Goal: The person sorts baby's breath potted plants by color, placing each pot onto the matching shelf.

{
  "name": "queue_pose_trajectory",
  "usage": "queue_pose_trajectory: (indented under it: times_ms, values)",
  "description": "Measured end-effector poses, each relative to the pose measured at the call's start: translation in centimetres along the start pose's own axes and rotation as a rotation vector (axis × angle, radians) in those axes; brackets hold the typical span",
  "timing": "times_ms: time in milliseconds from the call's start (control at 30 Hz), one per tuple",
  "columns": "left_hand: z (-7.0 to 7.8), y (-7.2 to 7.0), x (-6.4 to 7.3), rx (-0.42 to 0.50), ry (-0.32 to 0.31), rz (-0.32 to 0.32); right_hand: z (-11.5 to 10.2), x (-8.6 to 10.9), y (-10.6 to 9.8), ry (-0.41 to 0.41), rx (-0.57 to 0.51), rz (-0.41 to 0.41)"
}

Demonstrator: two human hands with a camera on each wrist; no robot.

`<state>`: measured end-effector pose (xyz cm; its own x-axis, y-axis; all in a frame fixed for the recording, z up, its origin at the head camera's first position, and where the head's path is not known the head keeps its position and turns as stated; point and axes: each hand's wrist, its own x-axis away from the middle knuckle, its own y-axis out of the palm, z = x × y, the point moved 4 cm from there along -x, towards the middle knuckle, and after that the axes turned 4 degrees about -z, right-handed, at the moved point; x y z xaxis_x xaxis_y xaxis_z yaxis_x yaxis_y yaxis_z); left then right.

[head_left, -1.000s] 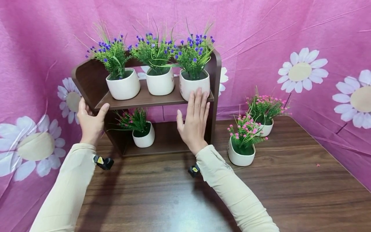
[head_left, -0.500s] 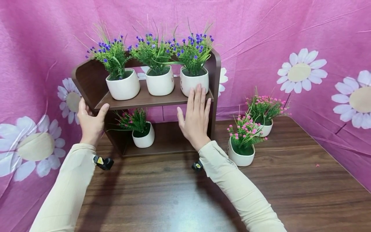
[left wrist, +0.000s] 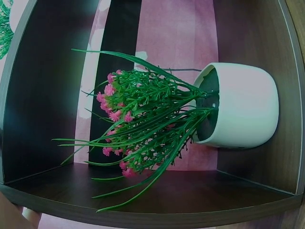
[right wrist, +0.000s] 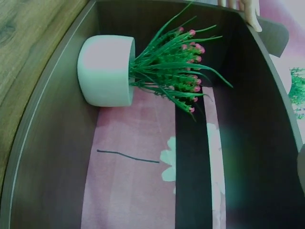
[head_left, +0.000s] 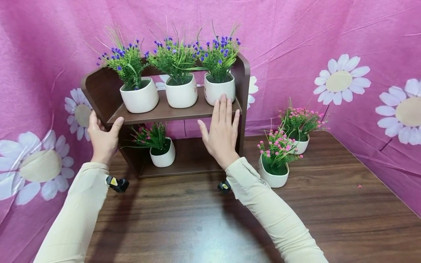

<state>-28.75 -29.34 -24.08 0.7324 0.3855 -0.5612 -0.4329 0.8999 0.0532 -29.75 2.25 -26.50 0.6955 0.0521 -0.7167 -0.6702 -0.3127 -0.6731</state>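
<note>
A dark brown two-tier shelf [head_left: 177, 116] bears three white pots of purple flowers on its upper board. My left hand [head_left: 103, 140] grips the shelf's left side panel, thumb at the front edge and fingers on the outer face. With straight fingers, my right hand [head_left: 221, 133] touches the front of the rightmost purple-flowered pot [head_left: 218, 90]. To its left stand the middle pot [head_left: 181, 93] and the left pot [head_left: 139, 98]. On the lower board, toward the left, is a pink-flowered pot [head_left: 163, 155], which the left wrist view shows close up.
Right of the shelf, two more pink-flowered pots stand on the wooden table, a nearer pot [head_left: 274, 177] and a farther pot [head_left: 300, 144] behind it. A tiny pink bit [head_left: 359, 186] lies at the right. Pink cloth [head_left: 283, 44] with daisies hangs behind.
The rightmost purple-flowered pot has slid back on the upper board and slightly left, with my right hand's fingertips following it. My left hand has stayed in place.
</note>
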Motion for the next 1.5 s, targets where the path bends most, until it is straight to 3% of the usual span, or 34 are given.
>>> queue_pose_trajectory:
  times_ms: [167, 433, 600, 867, 1000, 1200, 1500]
  values:
    - [1.0, 0.3, 0.5, 0.001, 0.002, -0.008, -0.1, -0.1, -0.4, 0.013, -0.007, -0.036]
    - [-1.1, -0.2, -0.4, -0.017, 0.023, -0.002, 0.0, -0.2, -0.4, 0.019, -0.003, -0.082]
    - [-1.5, -0.3, -0.5, -0.014, 0.043, 0.006, 0.2, -0.1, -0.2, 0.014, -0.022, -0.087]
    - [0.0, 0.0, 0.2, 0.034, 0.028, 0.0, 0.5, 0.2, -0.8, -0.003, -0.211, -0.109]
    - [1.1, 0.2, 0.6, 0.032, 0.035, -0.003, 0.8, 0.3, -1.7, -0.007, -0.317, -0.097]
    - [1.4, 0.3, 0.7, 0.0, 0.047, -0.007, 1.9, 0.4, -3.3, 0.003, -0.406, -0.076]
    - [1.5, 0.2, 0.7, -0.045, 0.048, -0.012, 4.5, 2.1, -6.9, -0.077, -0.493, 0.055]
